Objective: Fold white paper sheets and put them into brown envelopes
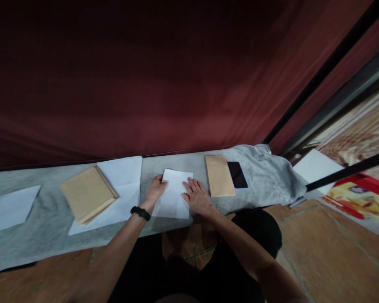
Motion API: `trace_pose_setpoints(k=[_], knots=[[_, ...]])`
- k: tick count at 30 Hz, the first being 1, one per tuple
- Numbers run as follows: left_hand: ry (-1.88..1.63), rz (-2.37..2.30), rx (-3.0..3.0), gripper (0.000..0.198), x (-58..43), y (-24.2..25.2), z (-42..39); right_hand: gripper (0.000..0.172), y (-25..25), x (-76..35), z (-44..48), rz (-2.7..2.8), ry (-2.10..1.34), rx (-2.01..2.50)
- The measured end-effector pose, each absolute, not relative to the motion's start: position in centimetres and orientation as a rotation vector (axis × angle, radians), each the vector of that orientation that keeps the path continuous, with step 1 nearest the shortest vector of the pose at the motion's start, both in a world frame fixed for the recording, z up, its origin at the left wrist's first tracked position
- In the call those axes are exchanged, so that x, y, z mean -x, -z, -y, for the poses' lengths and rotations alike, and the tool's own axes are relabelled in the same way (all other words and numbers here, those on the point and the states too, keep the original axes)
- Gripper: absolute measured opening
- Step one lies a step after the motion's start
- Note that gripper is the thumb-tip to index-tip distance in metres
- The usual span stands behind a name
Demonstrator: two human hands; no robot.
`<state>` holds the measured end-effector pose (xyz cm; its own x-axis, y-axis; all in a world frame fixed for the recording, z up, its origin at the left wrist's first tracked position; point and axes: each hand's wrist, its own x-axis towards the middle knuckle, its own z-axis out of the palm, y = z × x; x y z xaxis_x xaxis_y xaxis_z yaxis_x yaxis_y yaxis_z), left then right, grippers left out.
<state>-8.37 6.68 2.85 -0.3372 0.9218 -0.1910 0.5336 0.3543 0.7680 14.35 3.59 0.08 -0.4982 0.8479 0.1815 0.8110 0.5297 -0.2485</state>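
A white sheet of paper (174, 194) lies on the grey cloth (44, 227) in front of the person, between both hands. The right hand (197, 196) lies flat and open on its right edge, fingers spread. The left hand (156, 189) (black wristband (140, 213) on the wrist) rests on the left edge, fingers bent; whether it pinches the paper cannot be told. Just right lie a brown envelope (219, 176) and a phone (237, 174); left, stacked envelopes (87, 193).

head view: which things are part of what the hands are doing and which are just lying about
In use: sheet, with left hand and right hand on it.
Lying about: envelope stack, paper under it, lone envelope, phone, far-left paper.
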Motion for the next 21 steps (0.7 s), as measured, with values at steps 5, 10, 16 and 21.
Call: trace_pose_setpoints(k=[5,10,16,21], knots=[[-0.903,-1.901,-1.134,0.011,8.8,-2.5,-6.1,0.055,0.2,-14.5,-3.6,2.491,-0.191,1.375],[-1.066,-1.734,-1.037,0.028,8.3,-3.6,-4.9,0.06,0.4,-14.4,-4.3,2.404,-0.301,1.416],[-1.201,-1.587,-0.979,0.044,7.4,-5.9,-4.5,0.074,0.1,-14.8,-6.6,1.901,-0.722,1.417],[-1.324,-1.441,-0.983,0.042,6.6,-9.1,-5.0,0.052,-2.0,-15.6,-7.3,1.447,-1.249,1.098]])
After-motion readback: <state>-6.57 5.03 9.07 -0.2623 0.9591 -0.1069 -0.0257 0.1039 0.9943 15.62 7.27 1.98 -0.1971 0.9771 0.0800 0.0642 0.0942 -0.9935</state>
